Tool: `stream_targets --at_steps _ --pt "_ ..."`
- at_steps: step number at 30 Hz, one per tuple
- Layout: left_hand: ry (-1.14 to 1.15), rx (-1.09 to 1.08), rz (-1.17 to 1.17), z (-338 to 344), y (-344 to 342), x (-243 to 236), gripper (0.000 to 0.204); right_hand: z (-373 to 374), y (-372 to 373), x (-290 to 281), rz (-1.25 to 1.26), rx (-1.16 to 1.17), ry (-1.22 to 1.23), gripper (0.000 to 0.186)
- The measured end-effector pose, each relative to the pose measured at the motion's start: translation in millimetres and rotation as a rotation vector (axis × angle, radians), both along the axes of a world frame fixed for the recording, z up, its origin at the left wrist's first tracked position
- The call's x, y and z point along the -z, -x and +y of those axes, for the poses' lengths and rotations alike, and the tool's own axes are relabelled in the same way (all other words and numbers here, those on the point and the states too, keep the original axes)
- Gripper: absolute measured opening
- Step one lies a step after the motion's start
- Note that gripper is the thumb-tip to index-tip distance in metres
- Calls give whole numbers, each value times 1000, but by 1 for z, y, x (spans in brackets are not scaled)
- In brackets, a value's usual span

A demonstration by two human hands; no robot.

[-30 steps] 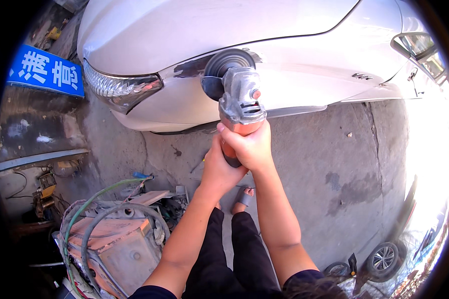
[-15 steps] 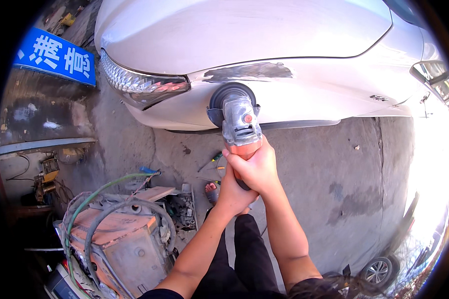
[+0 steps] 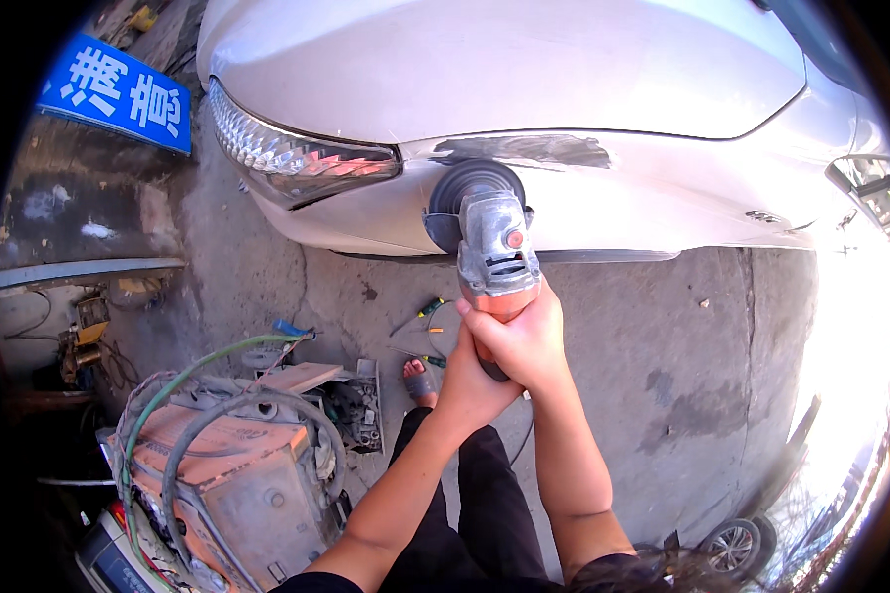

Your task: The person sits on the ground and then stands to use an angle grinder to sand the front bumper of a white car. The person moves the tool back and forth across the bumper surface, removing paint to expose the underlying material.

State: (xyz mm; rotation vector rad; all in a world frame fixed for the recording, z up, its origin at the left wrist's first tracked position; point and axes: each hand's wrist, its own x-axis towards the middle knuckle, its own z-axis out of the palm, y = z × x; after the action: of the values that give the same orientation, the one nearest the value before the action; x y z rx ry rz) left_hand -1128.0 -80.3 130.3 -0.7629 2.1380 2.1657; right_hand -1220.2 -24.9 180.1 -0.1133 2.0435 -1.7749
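Observation:
Both of my hands are wrapped round an angle grinder [image 3: 499,247] with a grey metal head and an orange body. My right hand [image 3: 532,336] grips the body just behind the head, and my left hand [image 3: 473,381] closes round the rear, partly under the right. The round dark disc [image 3: 477,183] points away from me, close against the white car's fender [image 3: 653,203]; whether it touches I cannot tell. Just beyond the disc runs a bare, grey sanded patch [image 3: 534,150] below the hood edge. The headlight [image 3: 297,158] lies left of the disc.
A worn orange machine [image 3: 237,465] draped with hoses stands at lower left. Screwdrivers [image 3: 431,307] lie on the concrete floor [image 3: 643,336] near my foot. A blue sign [image 3: 119,94] is at upper left, a wheel [image 3: 737,544] at lower right.
The car and its sanded patch appear shifted slightly right in view. My hands and the grinder have also shifted a little right, with the same grip.

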Motion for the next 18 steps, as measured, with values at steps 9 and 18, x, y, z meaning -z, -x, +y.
stream_targets --at_steps 9,18 --pt "13 71 -38 -7 -3 11 94 -4 2 0 22 -7 15 58" --pt "88 -8 30 -1 4 -1 54 -2 5 -1 32 -37 -51 61"
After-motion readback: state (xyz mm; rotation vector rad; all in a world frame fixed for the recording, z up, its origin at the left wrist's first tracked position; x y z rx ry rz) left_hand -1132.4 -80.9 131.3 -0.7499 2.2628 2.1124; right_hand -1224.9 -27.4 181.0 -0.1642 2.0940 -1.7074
